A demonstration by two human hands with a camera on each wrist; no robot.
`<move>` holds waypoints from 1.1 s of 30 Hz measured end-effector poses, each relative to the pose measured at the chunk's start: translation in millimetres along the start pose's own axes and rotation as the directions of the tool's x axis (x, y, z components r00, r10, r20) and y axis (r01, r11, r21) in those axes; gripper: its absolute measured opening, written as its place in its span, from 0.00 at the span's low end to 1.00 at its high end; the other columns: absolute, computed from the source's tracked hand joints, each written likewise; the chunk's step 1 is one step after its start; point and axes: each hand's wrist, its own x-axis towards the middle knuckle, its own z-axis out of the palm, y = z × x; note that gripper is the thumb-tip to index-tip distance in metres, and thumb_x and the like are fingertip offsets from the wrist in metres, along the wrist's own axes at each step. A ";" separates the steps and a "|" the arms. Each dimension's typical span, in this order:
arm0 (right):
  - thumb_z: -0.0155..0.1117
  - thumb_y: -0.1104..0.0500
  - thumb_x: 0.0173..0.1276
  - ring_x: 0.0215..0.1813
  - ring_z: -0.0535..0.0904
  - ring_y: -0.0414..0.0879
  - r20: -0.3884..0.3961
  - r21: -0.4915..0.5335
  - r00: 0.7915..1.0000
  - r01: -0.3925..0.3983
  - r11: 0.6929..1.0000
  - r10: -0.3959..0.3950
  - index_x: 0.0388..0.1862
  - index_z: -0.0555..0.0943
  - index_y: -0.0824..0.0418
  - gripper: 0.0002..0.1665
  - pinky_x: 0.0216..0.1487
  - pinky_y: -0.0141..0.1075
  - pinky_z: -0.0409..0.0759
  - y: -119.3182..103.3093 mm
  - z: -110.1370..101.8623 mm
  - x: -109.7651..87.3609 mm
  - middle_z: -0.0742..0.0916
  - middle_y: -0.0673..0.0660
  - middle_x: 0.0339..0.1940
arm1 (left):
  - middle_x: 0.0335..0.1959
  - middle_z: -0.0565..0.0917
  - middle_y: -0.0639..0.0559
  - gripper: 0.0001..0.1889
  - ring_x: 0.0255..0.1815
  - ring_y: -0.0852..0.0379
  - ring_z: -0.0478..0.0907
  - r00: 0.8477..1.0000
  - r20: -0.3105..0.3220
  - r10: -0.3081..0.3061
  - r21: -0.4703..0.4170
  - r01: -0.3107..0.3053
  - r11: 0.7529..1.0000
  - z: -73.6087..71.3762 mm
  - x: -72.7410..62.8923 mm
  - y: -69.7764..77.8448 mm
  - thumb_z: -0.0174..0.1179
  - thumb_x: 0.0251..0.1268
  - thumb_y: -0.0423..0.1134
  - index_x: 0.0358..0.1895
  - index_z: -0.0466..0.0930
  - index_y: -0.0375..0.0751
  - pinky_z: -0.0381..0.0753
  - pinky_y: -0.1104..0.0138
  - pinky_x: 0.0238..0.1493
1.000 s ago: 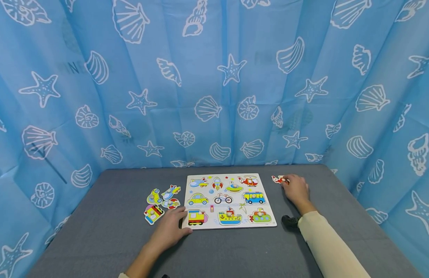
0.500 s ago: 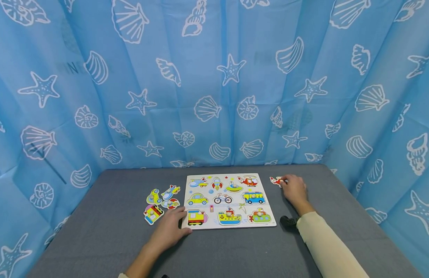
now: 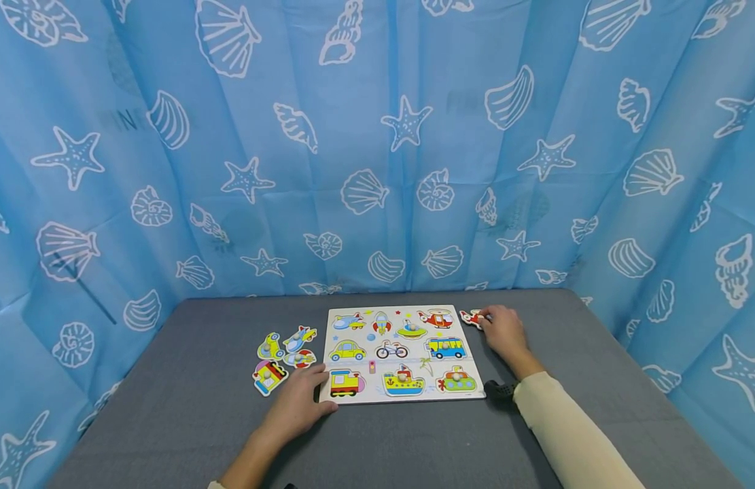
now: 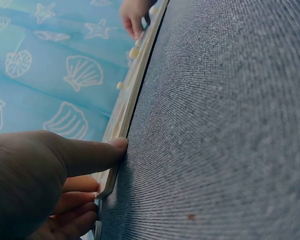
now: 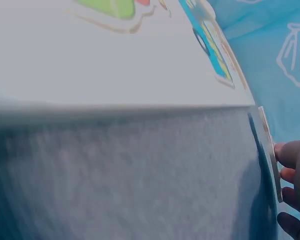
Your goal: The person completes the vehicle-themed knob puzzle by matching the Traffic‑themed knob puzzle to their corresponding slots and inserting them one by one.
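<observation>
A white wooden puzzle board [image 3: 374,389] with vehicle pictures lies on the grey table. At its front left corner my left hand [image 3: 296,399] grips the edge, its thumb [image 4: 97,154] on the front side and its fingers round the left side. My right hand [image 3: 505,334] pinches a red helicopter puzzle piece [image 3: 471,318] just off the board's right edge; in the right wrist view the piece [image 5: 271,152] shows edge-on, slightly raised. Knobbed bus [image 3: 447,348], boat [image 3: 404,382] and submarine [image 3: 457,380] pieces sit in the board. The printed helicopter spot [image 3: 436,318] is at its upper right.
Left of the board several loose pieces lie close together: a car [image 3: 271,346], a plane [image 3: 301,337], a rocket [image 3: 300,358] and a train [image 3: 270,377]. Behind the grey table [image 3: 377,448] hangs a blue shell-patterned curtain [image 3: 377,149].
My right hand has carried the helicopter piece leftward, from well right of the board to near its upper right edge. My left hand and the board have stayed put.
</observation>
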 end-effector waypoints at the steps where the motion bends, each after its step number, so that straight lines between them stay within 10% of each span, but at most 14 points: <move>1: 0.59 0.63 0.68 0.53 0.74 0.67 0.001 0.003 1.000 0.008 1.000 -0.008 0.44 0.83 0.69 0.12 0.53 0.61 0.68 -1.9 0.2 0.1 0.83 0.68 0.46 | 0.59 0.78 0.41 0.30 0.61 0.38 0.72 1.000 0.000 0.000 0.000 0.000 1.000 0.2 0.0 -0.2 0.77 0.46 0.45 0.54 0.82 0.34 0.68 0.46 0.61; 33: 0.61 0.59 0.69 0.51 0.75 0.58 0.093 0.064 0.995 0.021 0.998 -0.027 0.43 0.84 0.64 0.10 0.53 0.55 0.70 -60.3 25.5 2.1 0.84 0.61 0.45 | 0.60 0.78 0.42 0.31 0.61 0.38 0.71 1.000 0.024 -0.014 -0.003 0.014 1.000 -1.9 -0.2 1.3 0.76 0.47 0.46 0.55 0.82 0.34 0.68 0.46 0.60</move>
